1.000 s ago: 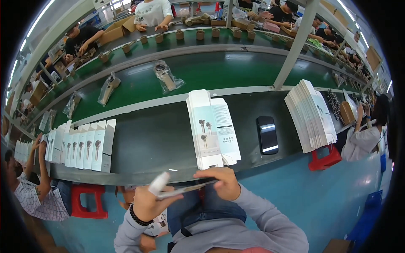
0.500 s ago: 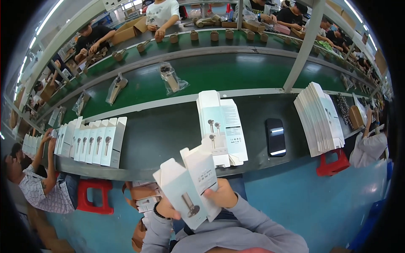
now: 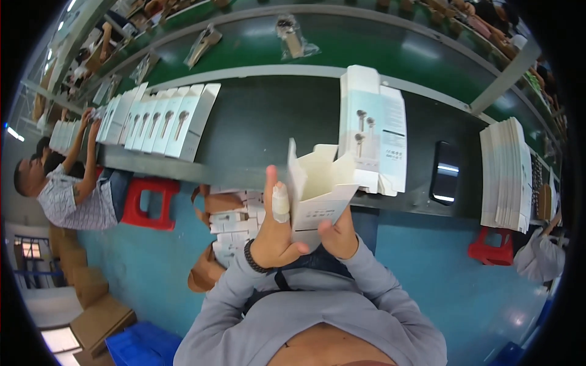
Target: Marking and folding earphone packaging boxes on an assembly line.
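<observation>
A small white carton is held upright in front of me, squared out, with its top flaps spread and its hollow inside showing. My right hand grips its lower right side, thumb on the front panel. My left hand is at the carton's left side with fingers stretched upward and a white wrap on one finger. Its thumb is near the carton's lower edge; whether the palm presses on the carton is hard to see. Just beyond lies a pile of flattened printed cartons on the dark bench.
A row of standing cartons lines the bench's left. A black phone and a leaning stack of flat cartons are at the right. Bagged parts lie on the green conveyor. Beneath the bench edge sits an open box of cartons. A co-worker sits left.
The carton has gone from flattened to squared open, its top now facing up. My left fingers have come off its front and straightened. The view has tilted down and turned left.
</observation>
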